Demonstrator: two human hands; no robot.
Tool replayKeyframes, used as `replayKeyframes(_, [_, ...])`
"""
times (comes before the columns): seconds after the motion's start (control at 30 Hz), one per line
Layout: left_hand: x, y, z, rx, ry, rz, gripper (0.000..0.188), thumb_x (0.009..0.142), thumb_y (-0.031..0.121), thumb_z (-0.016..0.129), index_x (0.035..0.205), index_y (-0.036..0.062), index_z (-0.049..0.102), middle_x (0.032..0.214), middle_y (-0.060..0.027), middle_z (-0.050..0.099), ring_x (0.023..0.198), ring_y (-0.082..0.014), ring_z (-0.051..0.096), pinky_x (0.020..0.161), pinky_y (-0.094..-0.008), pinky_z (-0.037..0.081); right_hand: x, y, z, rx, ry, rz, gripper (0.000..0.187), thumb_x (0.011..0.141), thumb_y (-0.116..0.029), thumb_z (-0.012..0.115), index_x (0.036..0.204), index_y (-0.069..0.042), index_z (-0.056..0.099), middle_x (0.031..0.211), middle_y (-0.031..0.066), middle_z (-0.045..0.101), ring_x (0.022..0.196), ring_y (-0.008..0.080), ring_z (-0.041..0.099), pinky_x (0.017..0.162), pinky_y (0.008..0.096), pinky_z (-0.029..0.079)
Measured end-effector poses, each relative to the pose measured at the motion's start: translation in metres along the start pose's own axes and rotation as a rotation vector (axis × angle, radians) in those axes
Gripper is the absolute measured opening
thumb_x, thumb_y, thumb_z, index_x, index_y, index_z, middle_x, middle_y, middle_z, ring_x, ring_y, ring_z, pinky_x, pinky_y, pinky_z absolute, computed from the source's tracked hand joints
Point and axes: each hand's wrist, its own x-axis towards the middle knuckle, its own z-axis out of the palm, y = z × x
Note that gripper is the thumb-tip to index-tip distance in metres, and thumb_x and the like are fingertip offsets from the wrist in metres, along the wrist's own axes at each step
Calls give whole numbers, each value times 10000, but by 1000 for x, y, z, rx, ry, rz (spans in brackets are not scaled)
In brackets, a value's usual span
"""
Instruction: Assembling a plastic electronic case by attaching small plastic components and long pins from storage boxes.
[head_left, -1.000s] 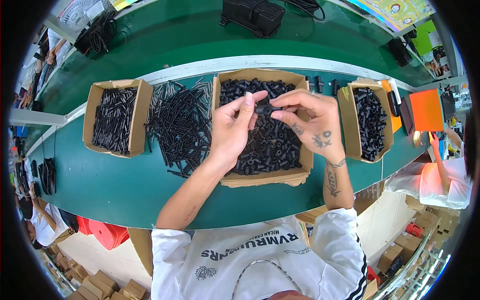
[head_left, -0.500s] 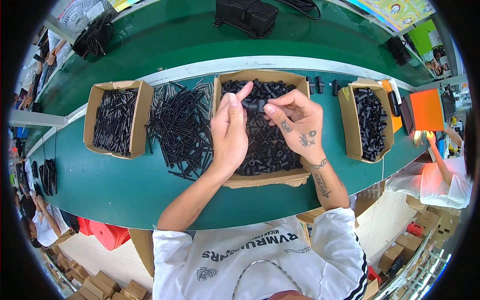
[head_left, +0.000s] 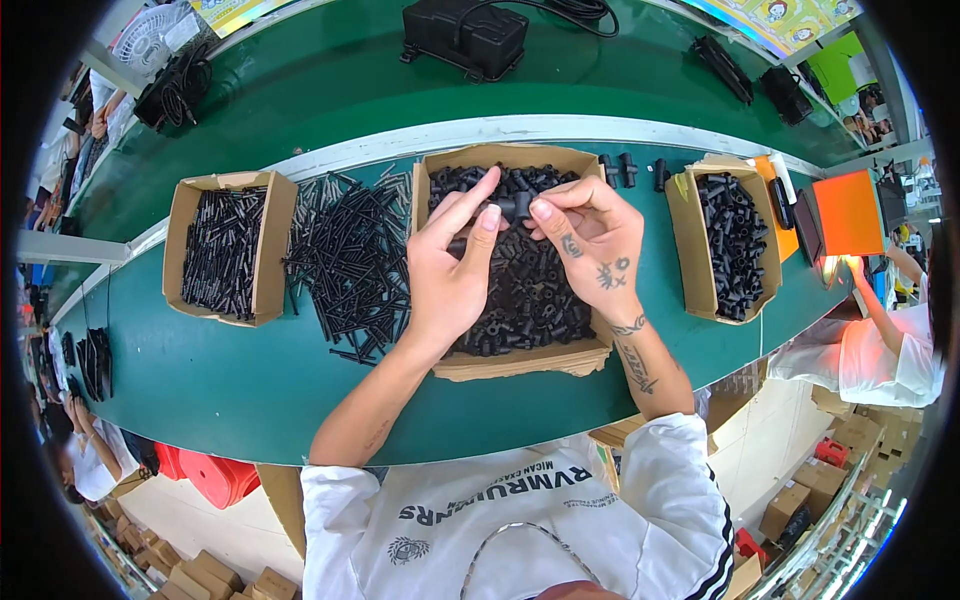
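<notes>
My right hand (head_left: 598, 235) pinches a small black T-shaped pipe fitting (head_left: 518, 207) between thumb and fingers. My left hand (head_left: 455, 265) is beside the fitting's left end, with thumb and index finger parted and stretched toward it. Whether the left fingertips touch the fitting is hard to tell. Both hands are above an open cardboard box (head_left: 520, 362) filled with similar black fittings. Left of that box, many thin black rods (head_left: 355, 265) lie in a loose pile on the green table (head_left: 250, 385).
At the left stands a cardboard box (head_left: 272, 255) of short dark rods; at the right, another box (head_left: 697, 255) holds black fittings. Several loose fittings (head_left: 627, 170) lie behind the middle box. A black device (head_left: 468, 38) is on the far surface. A co-worker (head_left: 880, 350) is at the right.
My left thumb and index finger have parted more, and the left hand has shifted slightly left. The right hand keeps its pinch on the fitting. The view has shifted a little.
</notes>
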Motion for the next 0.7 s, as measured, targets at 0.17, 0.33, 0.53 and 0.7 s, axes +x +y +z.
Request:
replayKeyframes(0.17, [5,0,-11,257,-67,246,393,937,53,726,1328,70,695,914,-85,699,716,-148,628,658,-279,510,6,-9,-12,-46,-78,32,120,958,-41,731,994,58,674,924,85,698,807,128,688,680,262,584])
replayKeyframes(0.33, [5,4,-12,279,-70,344,392,901,49,758,1289,84,720,987,-125,764,714,-162,685,664,-312,551,8,-13,-19,-82,-152,80,120,961,-50,733,1005,49,681,917,84,707,798,119,687,668,248,566])
replayKeyframes(0.53, [10,3,-15,-257,-112,-200,221,987,113,701,1168,-13,715,1013,-100,782,783,-82,678,645,-237,517,11,-14,-6,-157,-19,16,158,917,-67,785,1001,36,701,894,75,708,771,98,677,655,253,552])
replayKeyframes(0.7, [17,4,-23,-825,-30,-709,239,1077,271,567,1190,69,628,1232,-132,700,1059,-173,694,945,-320,543,1,-31,3,-591,-185,-238,170,775,-55,877,877,-28,743,800,60,657,644,129,623,577,261,491])
